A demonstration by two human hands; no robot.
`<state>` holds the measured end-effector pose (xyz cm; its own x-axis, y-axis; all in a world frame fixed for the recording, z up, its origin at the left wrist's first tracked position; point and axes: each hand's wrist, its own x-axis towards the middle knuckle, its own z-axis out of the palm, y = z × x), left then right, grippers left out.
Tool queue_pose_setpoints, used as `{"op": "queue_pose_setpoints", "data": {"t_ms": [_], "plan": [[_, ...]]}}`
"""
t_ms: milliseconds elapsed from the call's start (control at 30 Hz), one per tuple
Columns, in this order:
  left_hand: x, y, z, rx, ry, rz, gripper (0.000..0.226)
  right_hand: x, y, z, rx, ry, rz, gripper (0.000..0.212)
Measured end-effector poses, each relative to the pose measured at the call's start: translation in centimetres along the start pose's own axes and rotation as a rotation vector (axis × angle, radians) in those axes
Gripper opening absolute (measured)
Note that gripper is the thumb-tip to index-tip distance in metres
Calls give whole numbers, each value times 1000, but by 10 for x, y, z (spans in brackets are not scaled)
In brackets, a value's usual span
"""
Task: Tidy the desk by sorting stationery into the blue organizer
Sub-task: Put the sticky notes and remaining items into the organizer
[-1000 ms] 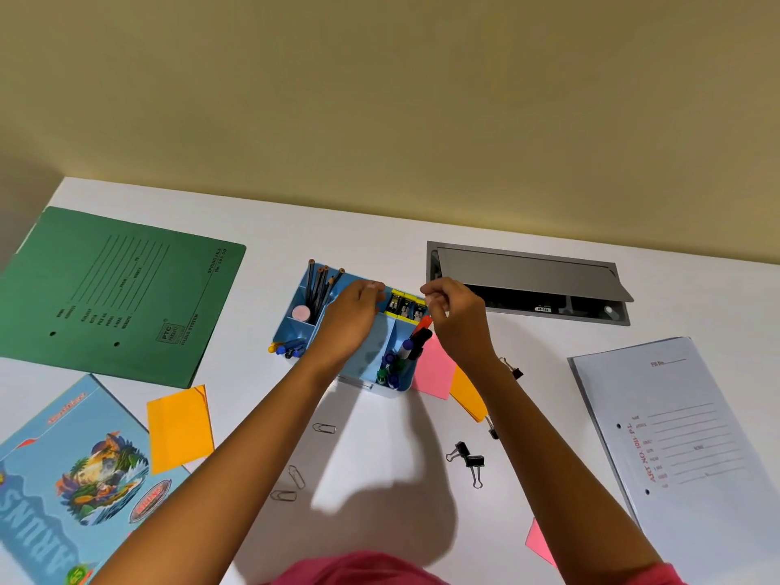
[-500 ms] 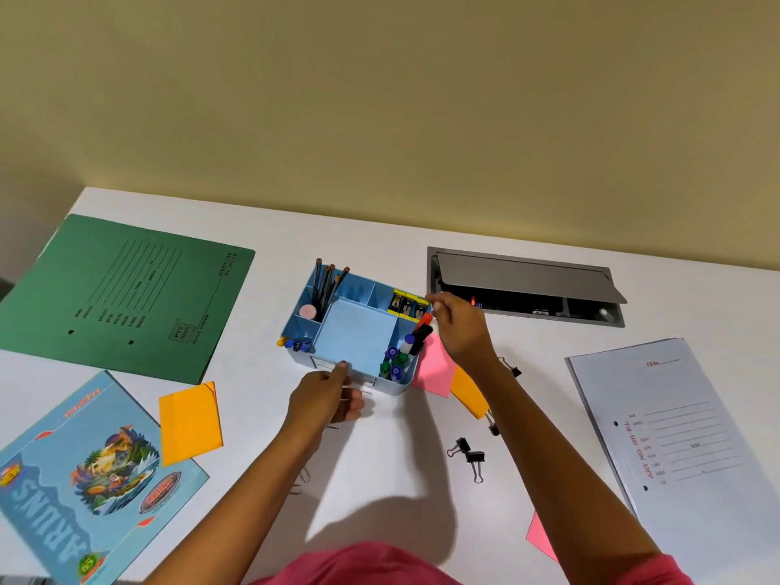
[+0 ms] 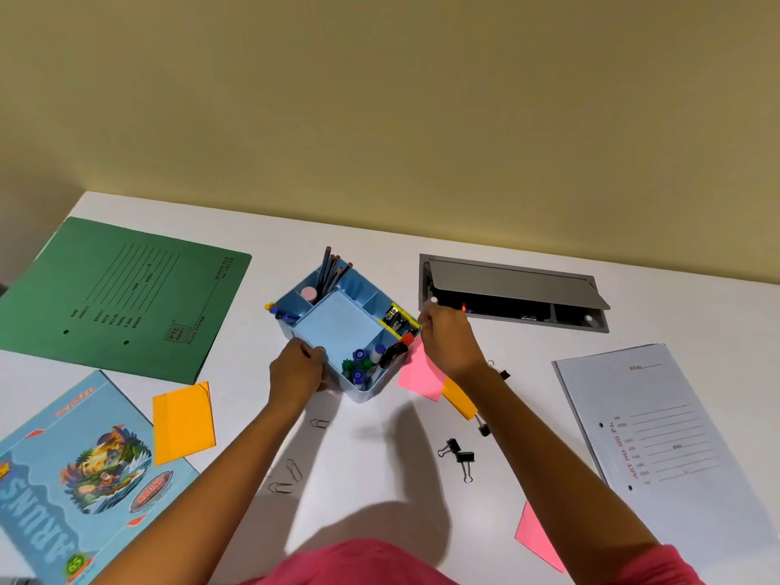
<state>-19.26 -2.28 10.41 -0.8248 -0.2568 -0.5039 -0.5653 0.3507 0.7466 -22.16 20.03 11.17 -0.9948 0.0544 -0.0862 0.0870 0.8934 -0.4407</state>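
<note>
Desk [image 3: 371, 479], white, against a yellow wall. Organizer [image 3: 337, 327] sits mid-desk, turned corner-on to the person.

L hand [image 3: 295, 371]: fingers curled over the near-left rim, gripping the organizer.
R hand [image 3: 447, 339]: fingers bunched at the organizer's right corner, touching the rim by the yellow compartment. Can't tell if they pinch the rim or sth small.

Organizer contents: pencils [image 3: 331, 268] upright in back compartment; pink eraser [image 3: 309, 293] just beside them; markers [image 3: 363, 365] caps-up in near-right compartment; black clips [image 3: 396, 320] in the yellow one. Big centre compartment shows only pale blue.

Loose items:
- pink note [image 3: 420, 377] under R wrist, touching the organizer's right side; orange note [image 3: 460, 399] partly under it.
- 2nd orange note [image 3: 183, 422] to the left, overlapping the blue book [image 3: 71, 479].
- paper clips [image 3: 291, 470], approx. three, by L forearm.
- binder clips [image 3: 458, 453], a pair, near R forearm.
- 2nd pink note [image 3: 538, 538] at the near edge, part hidden by R arm.

Green folder [image 3: 122, 297] far left, white file [image 3: 671, 441] far right. Grey cable hatch [image 3: 510, 293], lid up, behind R hand.
</note>
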Motion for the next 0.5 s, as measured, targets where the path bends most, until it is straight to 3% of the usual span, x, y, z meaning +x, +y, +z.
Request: {"op": "queue_pose_setpoints", "data": {"t_ms": [133, 300, 500], "plan": [[21, 4, -15, 167, 59, 127, 20, -26, -2, 10, 49, 38, -29, 25], [47, 13, -30, 346, 104, 257, 18, -64, -15, 28, 343, 139, -81, 19], [59, 22, -37, 363, 121, 292, 18, -80, -25, 51, 305, 255, -137, 13]]}}
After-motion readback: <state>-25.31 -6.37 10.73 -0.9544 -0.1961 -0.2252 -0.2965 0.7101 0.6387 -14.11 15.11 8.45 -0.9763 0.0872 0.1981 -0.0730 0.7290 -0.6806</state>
